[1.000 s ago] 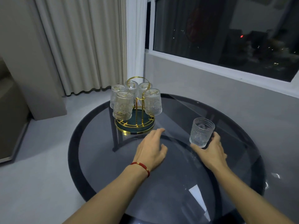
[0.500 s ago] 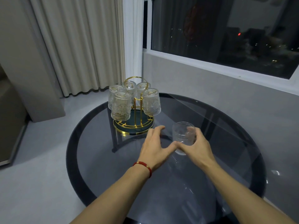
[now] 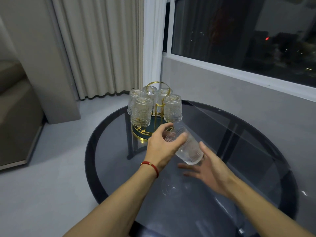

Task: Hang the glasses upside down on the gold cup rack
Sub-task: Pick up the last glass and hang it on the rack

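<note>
Glass (image 3: 187,147), clear and embossed, is held tilted above the round table, its base toward the rack and its open rim lower, toward the near right. It is gripped near its base by the left hand (image 3: 160,147), whose thumb and fingers are closed around the glass wall. A red cord bracelet (image 3: 150,165) is worn on the left wrist. The right hand (image 3: 210,168) is seen just beside the rim end of the glass, fingers spread apart and palm turned up; whether the glass is touched by it cannot be told.

Just beyond the held glass, near the far left edge of the table, the gold cup rack (image 3: 158,106) is set on its round dark base with a gold rim. Five glasses are hung on it upside down: two in front (image 3: 142,111) (image 3: 173,108) and three behind (image 3: 135,95) (image 3: 151,91) (image 3: 163,93), grouped around the loop handle at the top.

The table (image 3: 239,151) is made of smoked dark glass with a darker band around its edge, and its legs are seen through the top. Behind the rack, pale curtains (image 3: 102,48) are hung to the floor, and a dark window (image 3: 239,31) is set above a grey wall on the far right. A beige sofa (image 3: 15,113) is partly seen at the left.
</note>
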{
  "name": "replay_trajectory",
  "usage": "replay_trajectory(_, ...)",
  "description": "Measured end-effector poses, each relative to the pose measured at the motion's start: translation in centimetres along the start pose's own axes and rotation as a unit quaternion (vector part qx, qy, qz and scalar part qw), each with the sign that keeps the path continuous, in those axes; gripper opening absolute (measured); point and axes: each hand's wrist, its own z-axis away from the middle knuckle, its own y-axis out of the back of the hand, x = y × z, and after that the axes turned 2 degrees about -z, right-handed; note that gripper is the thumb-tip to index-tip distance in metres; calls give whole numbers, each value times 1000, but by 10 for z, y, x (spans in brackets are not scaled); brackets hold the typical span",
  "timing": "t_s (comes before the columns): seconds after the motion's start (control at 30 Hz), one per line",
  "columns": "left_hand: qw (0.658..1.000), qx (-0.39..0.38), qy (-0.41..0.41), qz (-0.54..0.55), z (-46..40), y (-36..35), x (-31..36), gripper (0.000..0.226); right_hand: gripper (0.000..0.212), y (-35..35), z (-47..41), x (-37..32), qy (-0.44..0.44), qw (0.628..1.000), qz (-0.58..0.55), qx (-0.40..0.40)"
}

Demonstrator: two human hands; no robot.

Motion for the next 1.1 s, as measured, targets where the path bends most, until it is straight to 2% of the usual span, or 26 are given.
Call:
replay_trajectory(0.1,998,-30,27,48,-10,11,-10,61,54,-19,-8,-4,26,997,-63,37)
replay_trajectory(0.13,997,-35,32,64,-13,16,-16,57,48,-25,-10,-8,50,996,-54,56)
replay_trajectory(0.2,998,-24,33,52,-17,25,-27,45,37,-32,-13,-16,111,987,35,109)
replay_trajectory(0.23,1000,-16,22,-6,-18,29,-36,42,38,-35,-15,-19,142,974,107,141)
replay_trajectory(0.27,994,-19,0,-108,-19,33,-48,42,43,-36,-16,-23,172,953,182,170)
replay_trajectory(0.33,940,-64,-28,-335,-19,36,-71,53,58,-39,-18,-36,235,906,288,202)
replay_trajectory(0.37,914,-81,-27,-397,-20,37,-81,60,62,-43,-21,-45,264,887,320,205)
replay_trajectory(0.43,893,-89,-35,-440,-22,35,-93,70,68,-55,-29,-64,309,852,371,202)
replay_trajectory(0.57,880,-70,-60,-466,-23,31,-98,76,66,-84,-55,-95,362,800,431,207)
replay_trajectory(0.63,878,-69,-64,-469,-22,32,-99,77,65,-96,-70,-106,365,786,453,208)
replay_trajectory(0.77,878,-72,-64,-469,-22,32,-98,80,69,-114,-95,-120,329,781,496,187)
replay_trajectory(0.97,880,-59,-66,-467,-23,31,-96,82,63,-127,-128,-114,303,745,565,184)
replay_trajectory(1.1,880,-56,-66,-468,-23,30,-96,83,59,-125,-143,-97,286,698,630,185)
